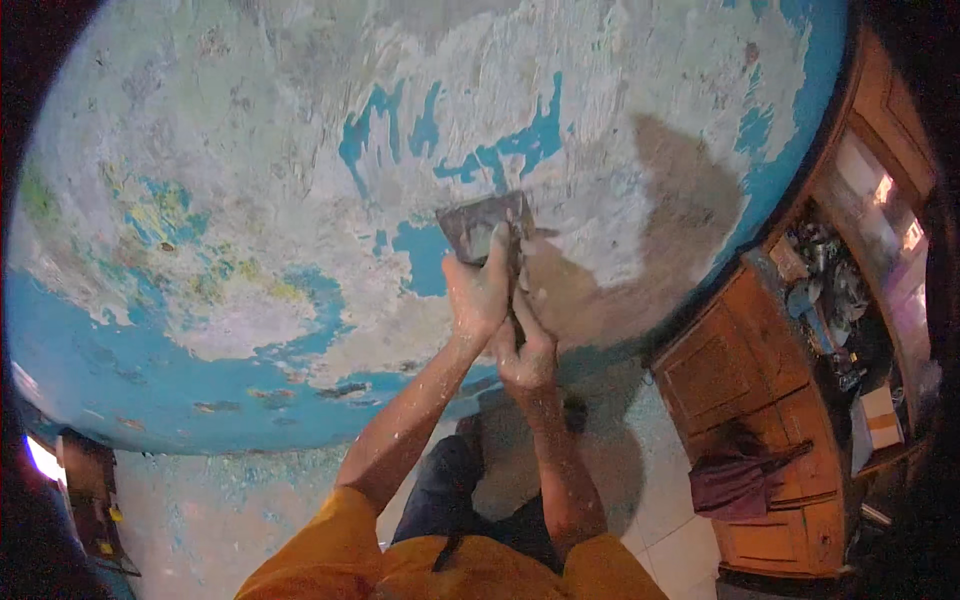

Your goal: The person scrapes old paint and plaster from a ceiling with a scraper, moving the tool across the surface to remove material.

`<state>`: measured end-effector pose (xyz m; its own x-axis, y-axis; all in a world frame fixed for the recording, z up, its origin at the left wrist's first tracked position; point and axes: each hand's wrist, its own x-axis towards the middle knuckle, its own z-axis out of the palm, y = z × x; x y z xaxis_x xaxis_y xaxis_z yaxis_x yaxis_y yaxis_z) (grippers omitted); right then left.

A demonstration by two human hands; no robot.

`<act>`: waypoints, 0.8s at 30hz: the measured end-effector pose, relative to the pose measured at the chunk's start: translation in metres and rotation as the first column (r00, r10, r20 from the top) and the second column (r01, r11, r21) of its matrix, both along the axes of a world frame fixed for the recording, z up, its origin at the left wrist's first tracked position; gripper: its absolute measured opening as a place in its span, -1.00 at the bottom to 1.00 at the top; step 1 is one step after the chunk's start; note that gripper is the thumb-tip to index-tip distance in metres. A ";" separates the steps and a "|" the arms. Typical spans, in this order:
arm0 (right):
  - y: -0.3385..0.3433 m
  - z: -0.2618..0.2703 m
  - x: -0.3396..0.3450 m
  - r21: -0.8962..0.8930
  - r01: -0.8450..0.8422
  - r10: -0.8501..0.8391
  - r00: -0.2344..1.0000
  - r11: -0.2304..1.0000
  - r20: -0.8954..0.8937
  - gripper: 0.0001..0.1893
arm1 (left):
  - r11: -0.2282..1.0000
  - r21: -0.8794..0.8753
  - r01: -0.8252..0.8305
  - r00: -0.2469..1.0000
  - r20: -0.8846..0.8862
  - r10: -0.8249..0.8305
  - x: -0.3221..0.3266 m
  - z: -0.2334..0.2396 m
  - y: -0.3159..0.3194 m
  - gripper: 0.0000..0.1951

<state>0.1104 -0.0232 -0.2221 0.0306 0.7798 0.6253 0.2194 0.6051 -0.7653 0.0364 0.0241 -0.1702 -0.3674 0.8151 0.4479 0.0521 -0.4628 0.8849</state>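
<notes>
A broad, dark flat-bladed scraper [466, 217] is against a large painted surface, likely a wall [270, 142], where whitish patches break up the blue paint. My left hand [480, 292] grips the blade end, its thumb lying along the blade. Below and slightly to the right, my right hand [529, 354] is closed around the handle, which is mostly hidden by the fingers. Bare blue paint [421, 259] shows just left of the blade. Pale specks dot both forearms.
To the right stands a wooden cabinet [742, 360] with a dark red cloth [731, 480] hanging on it. Assorted items and a small box [881, 416] sit on its top. Flakes of blue paint lie on the tiled floor [217, 517]. Dark furniture [88, 495] stands lower left.
</notes>
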 end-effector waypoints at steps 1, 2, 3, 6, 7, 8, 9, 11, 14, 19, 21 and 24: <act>0.002 -0.001 0.000 0.035 0.022 -0.024 0.999 0.999 0.048 -0.57 | 1.000 0.005 0.009 1.000 0.002 -0.009 0.004 0.014 -0.002 -0.71; 0.008 0.002 0.004 0.040 0.030 -0.032 0.998 0.999 0.049 -0.57 | 0.998 -0.050 0.047 0.999 0.006 -0.047 0.010 0.029 -0.005 -0.71; 0.002 0.020 0.007 -0.086 -0.002 0.002 1.000 0.996 -0.003 -0.57 | 0.991 -0.116 0.067 0.998 0.009 -0.066 0.011 0.041 -0.012 -0.71; -0.004 0.017 0.009 -0.115 -0.028 0.031 0.999 0.993 0.017 -0.58 | 0.995 -0.093 0.023 1.000 0.012 -0.022 0.007 0.016 -0.004 -0.73; -0.002 0.014 0.011 -0.011 -0.013 0.014 0.996 1.000 0.093 -0.58 | 0.998 -0.055 -0.002 0.999 0.034 0.004 0.009 0.015 -0.005 -0.72; -0.002 0.012 0.012 -0.034 -0.012 0.015 0.995 0.999 0.101 -0.58 | 0.998 -0.053 0.025 0.999 0.039 -0.023 0.008 0.017 -0.006 -0.73; 0.001 0.019 0.010 -0.030 -0.017 0.020 0.995 0.999 0.096 -0.58 | 0.999 -0.050 0.020 0.999 0.034 -0.019 0.005 0.018 0.001 -0.73; -0.001 0.033 0.010 -0.150 -0.037 0.037 0.999 0.988 -0.006 -0.57 | 0.997 -0.075 -0.010 1.000 -0.004 0.009 0.006 0.022 0.004 -0.74; -0.001 0.005 0.016 0.033 0.036 -0.040 0.993 0.999 0.115 -0.57 | 0.998 -0.059 -0.014 1.000 0.018 0.015 0.010 0.005 -0.004 -0.76; 0.004 0.029 0.011 -0.127 -0.040 0.041 0.999 0.991 0.006 -0.57 | 0.995 -0.072 0.071 0.994 -0.081 -0.077 0.006 0.043 -0.001 -0.76; 0.002 0.028 0.017 -0.290 -0.125 0.089 0.987 0.949 -0.133 -0.57 | 0.996 -0.053 0.071 0.997 -0.038 -0.073 0.013 0.024 0.002 -0.76; 0.012 -0.007 0.010 0.201 0.090 -0.127 0.976 0.975 0.177 -0.57 | 0.999 0.010 -0.034 0.997 0.069 0.033 0.013 0.012 0.002 -0.74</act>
<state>0.1207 -0.0111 -0.2288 -0.0238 0.6443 0.7644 0.4204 0.7002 -0.5771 0.0490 0.0258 -0.1585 -0.4243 0.7970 0.4299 0.0069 -0.4719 0.8816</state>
